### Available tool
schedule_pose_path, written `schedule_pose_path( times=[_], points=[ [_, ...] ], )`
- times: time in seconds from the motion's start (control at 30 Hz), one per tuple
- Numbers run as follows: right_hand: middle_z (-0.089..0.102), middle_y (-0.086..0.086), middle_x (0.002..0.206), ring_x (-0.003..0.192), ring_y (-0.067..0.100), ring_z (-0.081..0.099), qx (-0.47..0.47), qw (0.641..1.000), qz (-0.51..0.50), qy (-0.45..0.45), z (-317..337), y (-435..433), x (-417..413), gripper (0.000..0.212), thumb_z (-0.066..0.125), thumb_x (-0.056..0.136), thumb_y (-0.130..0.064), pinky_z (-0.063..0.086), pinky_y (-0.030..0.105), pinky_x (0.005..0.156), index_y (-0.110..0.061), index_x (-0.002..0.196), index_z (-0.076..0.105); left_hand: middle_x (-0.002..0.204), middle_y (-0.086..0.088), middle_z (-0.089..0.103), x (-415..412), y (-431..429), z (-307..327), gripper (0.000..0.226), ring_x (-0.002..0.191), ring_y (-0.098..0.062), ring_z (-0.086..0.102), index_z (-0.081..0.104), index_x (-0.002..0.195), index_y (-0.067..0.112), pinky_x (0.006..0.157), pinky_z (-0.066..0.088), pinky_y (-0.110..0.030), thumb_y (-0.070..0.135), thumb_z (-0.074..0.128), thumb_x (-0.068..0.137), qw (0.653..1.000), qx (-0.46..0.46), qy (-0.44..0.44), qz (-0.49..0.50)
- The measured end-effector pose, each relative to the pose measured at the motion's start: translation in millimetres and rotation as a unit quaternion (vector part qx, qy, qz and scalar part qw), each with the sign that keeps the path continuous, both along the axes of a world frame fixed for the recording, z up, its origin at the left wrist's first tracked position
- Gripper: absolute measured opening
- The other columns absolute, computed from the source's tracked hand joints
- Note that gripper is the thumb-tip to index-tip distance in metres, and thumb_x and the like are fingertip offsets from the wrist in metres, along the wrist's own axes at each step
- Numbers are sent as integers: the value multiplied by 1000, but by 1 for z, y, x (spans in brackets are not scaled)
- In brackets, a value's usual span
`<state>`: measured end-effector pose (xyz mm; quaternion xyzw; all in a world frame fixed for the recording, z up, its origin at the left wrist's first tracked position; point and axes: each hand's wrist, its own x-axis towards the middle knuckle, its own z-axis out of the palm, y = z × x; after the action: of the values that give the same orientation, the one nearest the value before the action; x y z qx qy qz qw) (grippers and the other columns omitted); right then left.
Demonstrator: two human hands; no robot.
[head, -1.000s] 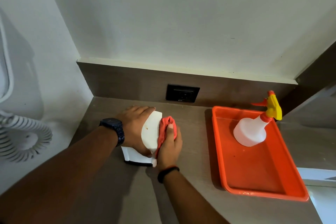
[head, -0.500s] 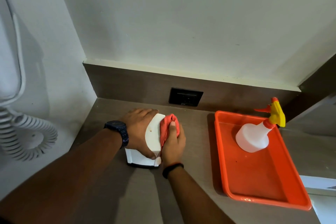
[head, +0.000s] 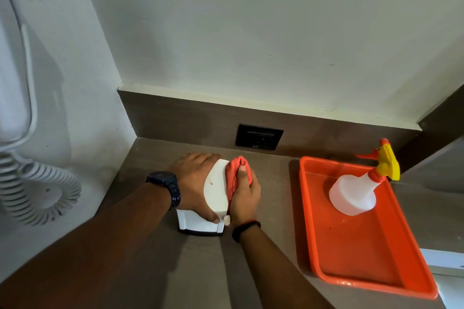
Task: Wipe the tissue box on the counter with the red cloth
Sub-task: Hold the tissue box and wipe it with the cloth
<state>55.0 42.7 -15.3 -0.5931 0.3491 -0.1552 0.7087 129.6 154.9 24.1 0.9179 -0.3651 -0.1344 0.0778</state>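
A white tissue box [head: 216, 189] with a dark base stands on the brown counter [head: 160, 271], left of centre. My left hand [head: 194, 182], with a black watch on the wrist, lies over the box's left side and grips it. My right hand [head: 244, 194] presses a bunched red cloth [head: 234, 174] against the box's right side, thumb on top of the cloth. Most of the box's left and right faces are hidden by my hands.
An orange tray [head: 366, 268] sits on the counter to the right, holding a white spray bottle [head: 354, 192] with a yellow and orange head. A black wall socket [head: 258, 137] is behind the box. A white coiled cord [head: 35, 190] hangs on the left wall.
The red cloth and my right hand have slid slightly along the box's right side. My left hand keeps its hold. The view has shifted a little downward and to the left.
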Motion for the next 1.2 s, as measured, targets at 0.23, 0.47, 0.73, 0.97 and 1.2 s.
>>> schedule_pose_path(
  times=[0.23,0.47,0.73,0.97,1.2],
  points=[
    [68,9,119,106,25,64,113,989,-31,86,-15,7,-34,41,45,95,-39,52,38,92,-14,123,62,157,1,23,-5,-4,5,140,140,-22,24,7,150,22,115,23,-39,79,75,41,999,32,-1,2],
    [73,9,96,88,18,69,36,995,15,-97,50,3,-25,40,48,94,-41,55,31,76,-8,106,68,161,3,-2,-4,28,-1,159,147,-16,-3,-12,150,21,120,5,-38,78,80,33,993,-72,85,42],
    [59,0,136,139,26,38,-595,739,314,38,38,15,14,50,30,90,-51,20,47,118,-30,128,54,156,-2,28,1,51,-16,160,143,-24,25,-43,127,51,115,26,-53,82,78,27,958,-210,176,87],
    [67,-7,119,122,18,52,-645,691,326,-21,34,10,-11,37,39,91,-47,30,42,114,-30,118,60,155,-11,26,0,48,-12,159,138,-30,31,-44,123,55,110,35,-49,62,88,35,968,-172,164,78],
    [56,3,139,136,28,41,-596,738,309,73,36,-4,16,45,32,92,-48,30,46,113,-28,128,52,157,-2,26,-4,42,-13,160,142,-27,25,-43,124,54,111,33,-50,73,82,25,970,-153,150,118]
  ],
)
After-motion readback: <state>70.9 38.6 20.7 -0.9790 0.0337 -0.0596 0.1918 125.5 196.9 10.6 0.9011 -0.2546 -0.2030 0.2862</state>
